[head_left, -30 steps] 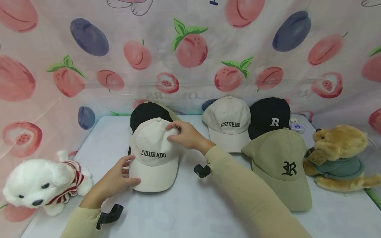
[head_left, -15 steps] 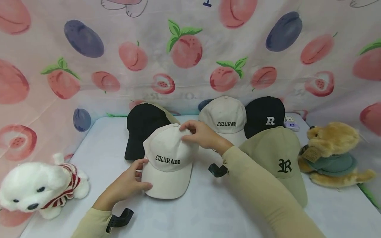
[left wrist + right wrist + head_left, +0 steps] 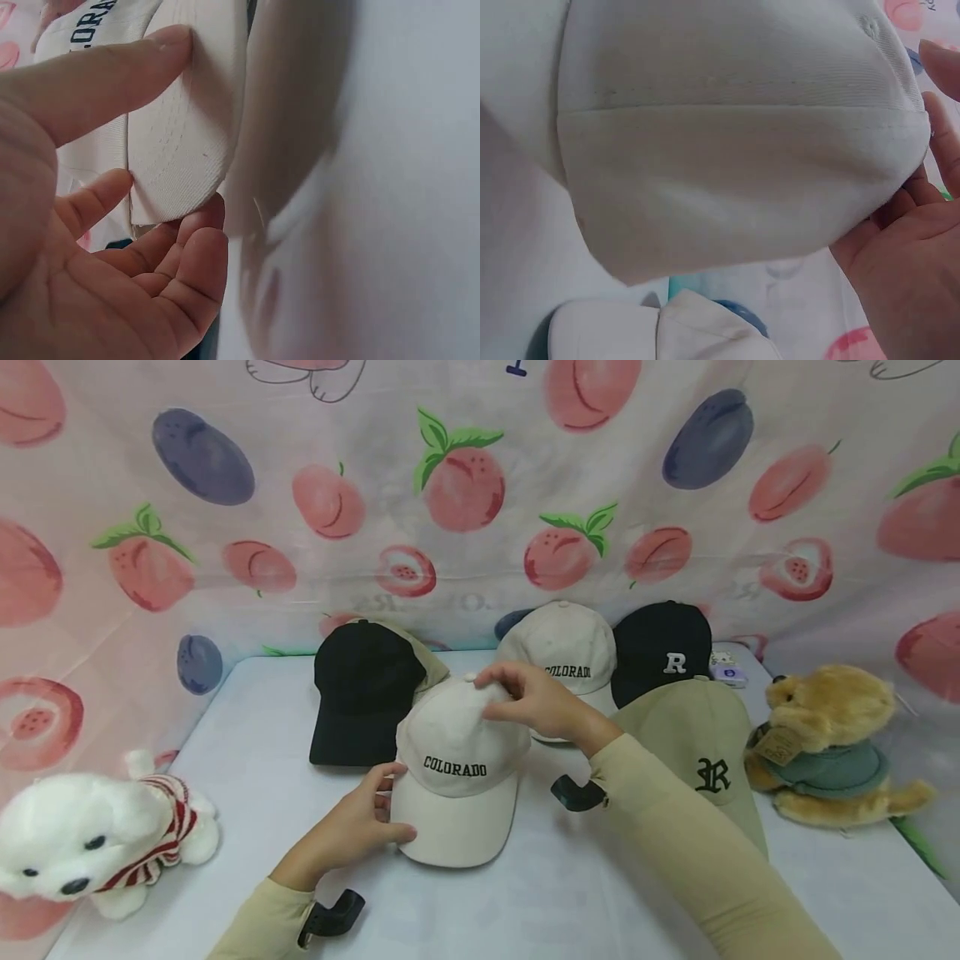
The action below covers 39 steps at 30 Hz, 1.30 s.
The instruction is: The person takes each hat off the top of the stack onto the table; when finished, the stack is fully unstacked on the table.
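Observation:
A white baseball cap (image 3: 459,802) lettered COLORADO is between my two hands, brim toward me. My left hand (image 3: 348,831) holds the side of its brim; in the left wrist view the thumb (image 3: 142,64) lies on top and the curled fingers (image 3: 199,285) are at the edge and underneath. With thumb and fingers, my right hand (image 3: 543,702) grips the upper right of the crown. The right wrist view shows the cap's side panel (image 3: 735,172) large, with some fingertips hidden behind it. Just behind to the left sits a black cap (image 3: 360,693), over a beige one (image 3: 432,664) mostly covered.
On the right stand another white COLORADO cap (image 3: 570,643), a black R cap (image 3: 660,643) and an olive R cap (image 3: 693,735), partly behind my right sleeve. A white plush dog (image 3: 60,827) is at far left, a tan plush dog (image 3: 832,710) at far right.
Both hands have moved right and a little toward me with the white cap, away from the black cap, which now shows almost whole. The head view has shifted slightly.

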Motion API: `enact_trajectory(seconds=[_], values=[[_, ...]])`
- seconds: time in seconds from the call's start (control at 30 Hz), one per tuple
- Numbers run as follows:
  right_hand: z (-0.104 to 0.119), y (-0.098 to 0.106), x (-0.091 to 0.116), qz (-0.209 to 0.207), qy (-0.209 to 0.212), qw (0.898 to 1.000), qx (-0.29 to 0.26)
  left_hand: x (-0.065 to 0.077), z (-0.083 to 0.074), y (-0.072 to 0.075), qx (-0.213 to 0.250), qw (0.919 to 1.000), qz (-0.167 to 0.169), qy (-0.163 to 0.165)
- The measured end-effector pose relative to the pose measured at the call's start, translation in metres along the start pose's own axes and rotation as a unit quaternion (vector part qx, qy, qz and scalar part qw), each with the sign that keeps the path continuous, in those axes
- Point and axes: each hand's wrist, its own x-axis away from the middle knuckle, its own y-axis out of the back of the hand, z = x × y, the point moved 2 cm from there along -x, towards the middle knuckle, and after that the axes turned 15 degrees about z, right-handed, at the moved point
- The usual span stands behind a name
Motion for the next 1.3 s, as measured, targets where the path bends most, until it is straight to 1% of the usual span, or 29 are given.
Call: enact_trajectory(seconds=[0.2, 0.37, 0.47, 0.73, 0.87, 1.1, 1.3], values=[[0.002, 0.006, 0.013, 0.000, 0.004, 1.000, 0.021, -0.008, -0.004, -0.011, -0.006, 0.9997, 0.004, -0.022], [0.001, 0.011, 0.024, -0.009, 0.000, 0.999, 0.042, -0.015, -0.008, -0.020, -0.021, 0.9992, 0.008, -0.033], [-0.001, 0.014, 0.030, -0.012, 0.005, 0.999, 0.048, -0.019, -0.011, -0.026, -0.030, 0.9986, 0.011, -0.043], [0.001, 0.018, 0.045, -0.011, 0.009, 0.998, 0.058, -0.028, -0.019, -0.043, -0.027, 0.9975, 0.031, -0.057], [0.001, 0.022, 0.053, -0.015, 0.001, 0.998, 0.063, -0.034, -0.022, -0.051, -0.032, 0.9961, 0.045, -0.070], [-0.004, 0.031, 0.068, -0.034, -0.008, 0.996, 0.082, -0.042, -0.029, -0.062, -0.047, 0.9938, 0.067, -0.076], [-0.009, 0.037, 0.077, -0.045, -0.022, 0.995, 0.091, -0.046, -0.033, -0.072, -0.058, 0.9923, 0.071, -0.083]])
